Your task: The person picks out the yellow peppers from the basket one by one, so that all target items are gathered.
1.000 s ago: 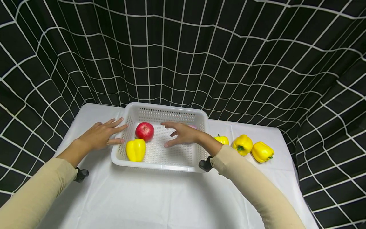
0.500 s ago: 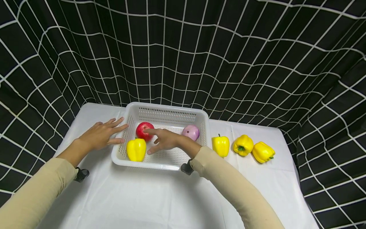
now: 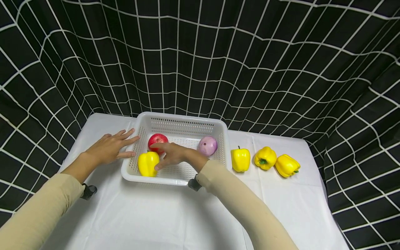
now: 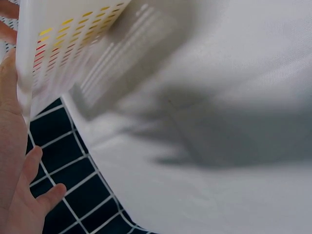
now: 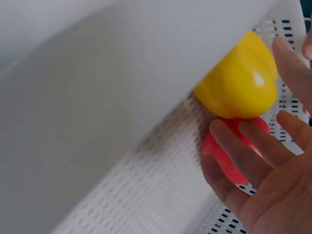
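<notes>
A white perforated plastic basket (image 3: pixel 179 182) stands on the table. Inside its left end lie a yellow bell pepper (image 3: pixel 146 165) and, behind that, a round red fruit (image 3: pixel 156 139), which looks like a pomegranate. My right hand (image 3: pixel 172 152) hovers over these two, thumb by the pepper and fingers over the red fruit. In the right wrist view its fingers (image 5: pixel 241 148) are spread and loosely bent, holding nothing. My left hand (image 3: pixel 110 147) has its spread fingers at the basket's left rim, and the left wrist view shows them along the wall (image 4: pixel 58 53).
A purple onion (image 3: pixel 207 146) lies at the basket's right end. Right of the basket, three more yellow bell peppers stand or lie in a row, the nearest pepper (image 3: pixel 240 159) close to the wall. A black grid curtain (image 3: pixel 193 52) rises behind the white-covered table (image 3: pixel 150 218).
My right hand has moved left across the basket from its middle to the yellow pepper and red fruit, uncovering the onion. My left hand stays at the rim.
</notes>
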`<state>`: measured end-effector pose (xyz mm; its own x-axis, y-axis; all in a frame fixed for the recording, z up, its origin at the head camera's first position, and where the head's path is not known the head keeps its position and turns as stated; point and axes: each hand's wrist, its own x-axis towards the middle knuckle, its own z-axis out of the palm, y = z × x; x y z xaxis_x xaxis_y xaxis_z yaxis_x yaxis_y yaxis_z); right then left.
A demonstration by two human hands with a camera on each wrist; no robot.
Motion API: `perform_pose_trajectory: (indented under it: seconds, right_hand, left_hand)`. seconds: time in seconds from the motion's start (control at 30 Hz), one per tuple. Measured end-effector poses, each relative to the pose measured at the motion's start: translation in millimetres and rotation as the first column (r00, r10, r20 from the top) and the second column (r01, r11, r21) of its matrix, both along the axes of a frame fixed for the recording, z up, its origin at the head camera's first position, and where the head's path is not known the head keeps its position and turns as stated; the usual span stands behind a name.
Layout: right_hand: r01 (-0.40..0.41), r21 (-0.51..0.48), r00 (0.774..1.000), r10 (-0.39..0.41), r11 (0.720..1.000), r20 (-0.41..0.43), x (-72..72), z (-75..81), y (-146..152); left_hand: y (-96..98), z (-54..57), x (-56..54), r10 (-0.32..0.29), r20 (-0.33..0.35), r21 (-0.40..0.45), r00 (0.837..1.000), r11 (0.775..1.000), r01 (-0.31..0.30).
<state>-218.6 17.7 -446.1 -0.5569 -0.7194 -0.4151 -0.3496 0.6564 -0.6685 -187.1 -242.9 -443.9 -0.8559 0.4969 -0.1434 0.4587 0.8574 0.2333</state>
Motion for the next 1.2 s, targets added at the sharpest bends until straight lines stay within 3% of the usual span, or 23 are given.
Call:
perform_pose_trajectory:
  seconds: [0.3,0.7,0.97,1.2]
  right_hand:
    - [0.017,0.063,0.999,-0.015,0.998,-0.035,-6.3,-2.6,-12]
    - [0.031,0.129,0.998,-0.036,0.991,0.042,-7.0,0.3,-21]
    - [0.027,0.178,1.000,-0.027,0.984,0.002,-6.5,-0.5,-24]
    - [0.027,0.189,0.999,-0.032,0.982,0.026,-6.3,-1.2,-25]
  left_hand:
    - [-1.3,-0.3,-0.1,0.007,0.001,0.007,1.000,1.000,-0.007]
    - [-4.4,-0.9,-1.7,0.006,0.008,0.015,1.000,1.000,-0.006]
    - [-3.0,-2.2,-1.0,0.006,0.007,0.023,1.000,1.000,-0.006]
    - [-2.6,-2.6,-0.4,0.004,0.005,0.028,1.000,1.000,-0.004]
